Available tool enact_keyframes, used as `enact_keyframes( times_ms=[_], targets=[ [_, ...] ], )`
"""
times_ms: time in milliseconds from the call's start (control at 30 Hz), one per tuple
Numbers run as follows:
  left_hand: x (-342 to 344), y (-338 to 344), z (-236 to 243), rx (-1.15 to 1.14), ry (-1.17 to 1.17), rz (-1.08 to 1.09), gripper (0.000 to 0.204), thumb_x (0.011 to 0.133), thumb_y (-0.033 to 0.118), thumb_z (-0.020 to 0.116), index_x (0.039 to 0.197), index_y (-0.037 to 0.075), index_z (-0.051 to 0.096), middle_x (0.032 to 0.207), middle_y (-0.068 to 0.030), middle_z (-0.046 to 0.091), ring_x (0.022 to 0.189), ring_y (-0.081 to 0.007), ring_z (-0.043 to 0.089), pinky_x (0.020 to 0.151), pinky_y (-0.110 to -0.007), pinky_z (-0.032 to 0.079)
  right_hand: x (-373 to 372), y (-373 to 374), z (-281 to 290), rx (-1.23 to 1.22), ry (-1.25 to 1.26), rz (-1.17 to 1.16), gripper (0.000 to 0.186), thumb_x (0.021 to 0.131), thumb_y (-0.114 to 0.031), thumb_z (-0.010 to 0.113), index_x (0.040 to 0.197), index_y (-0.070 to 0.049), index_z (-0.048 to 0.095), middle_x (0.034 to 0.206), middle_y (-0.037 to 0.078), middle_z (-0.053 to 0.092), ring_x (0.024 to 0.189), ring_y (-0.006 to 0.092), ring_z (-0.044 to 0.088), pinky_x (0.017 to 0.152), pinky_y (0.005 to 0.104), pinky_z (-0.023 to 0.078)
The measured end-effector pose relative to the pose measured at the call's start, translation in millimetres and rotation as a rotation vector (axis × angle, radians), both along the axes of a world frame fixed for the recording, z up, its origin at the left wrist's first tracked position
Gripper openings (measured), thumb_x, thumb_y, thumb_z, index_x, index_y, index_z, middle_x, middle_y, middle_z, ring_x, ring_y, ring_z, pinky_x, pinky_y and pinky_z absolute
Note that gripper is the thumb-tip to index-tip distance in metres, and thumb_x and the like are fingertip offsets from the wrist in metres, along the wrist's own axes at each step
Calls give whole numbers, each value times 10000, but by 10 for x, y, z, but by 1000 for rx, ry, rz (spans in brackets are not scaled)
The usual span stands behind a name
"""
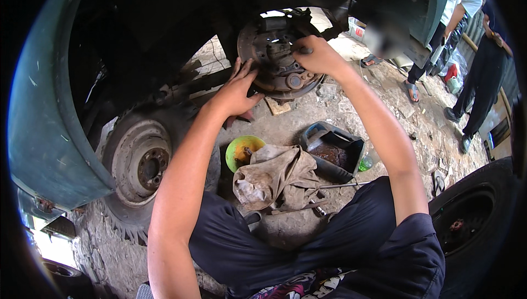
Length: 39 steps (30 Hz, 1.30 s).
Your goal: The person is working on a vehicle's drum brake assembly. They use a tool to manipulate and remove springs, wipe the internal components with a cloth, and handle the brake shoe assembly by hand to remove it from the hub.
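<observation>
A rusty, round brake backing plate with a hub at its middle sits under the dark wheel arch. My left hand rests at its lower left rim, fingers apart and the tips touching the plate. Against the right side of the hub, my right hand is closed. A dark, rounded end shows by its thumb, but the rest of what it grips is hidden. Just below the hub lies a round, rusty fitting on the plate.
Below stand a yellow-green bowl, a dirty cloth and a black open container with brown liquid. Metal tools lie near my knees. A wheel leans at left, a tyre at right. Two people stand at upper right.
</observation>
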<state>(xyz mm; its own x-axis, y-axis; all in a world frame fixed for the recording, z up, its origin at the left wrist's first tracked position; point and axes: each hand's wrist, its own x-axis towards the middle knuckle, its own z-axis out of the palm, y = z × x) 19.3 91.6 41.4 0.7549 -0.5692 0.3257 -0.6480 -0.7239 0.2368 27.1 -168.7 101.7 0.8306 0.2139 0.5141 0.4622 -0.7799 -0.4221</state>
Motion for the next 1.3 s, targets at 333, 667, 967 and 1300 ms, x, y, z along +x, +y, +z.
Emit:
enact_keyframes(
  times_ms=[333,667,967,1300],
  targets=[
    [-104,-26,58,-38,-44,-33,546,843,236,696,1332,49,542,1486,-207,391,1442,-401,208,1175,-454,229,-482,-115,397,-22,431,118,448,921,-430,614,751,-25,700,594,20,574,557,103,503,512,285,383],
    [-547,-588,-688,303,298,-343,269,868,254,641,969,7,677,1011,-193,670,995,-364,628,868,-436,495,-543,-607,-2912,-696,1217,520,519,935,-489,537,742,-22,659,634,66,615,564,199,578,542,362,490],
    [-712,-835,-976,551,562,-424,507,879,449,625,1150,21,626,1068,-232,661,1030,-393,621,888,-451,497,-1488,-950,-3652,-879,865,-7,490,891,-298,588,1272,3,517,1106,185,656,1000,342,655,856,449,500],
    [-932,-1165,-1363,541,694,-616,563,904,483,601,1302,86,563,1190,-268,613,1124,-385,596,982,-445,455,-2114,-640,-3751,-971,761,441,445,920,-382,563,1257,-93,526,1198,133,573,1096,289,602,907,434,481]
  ],
)
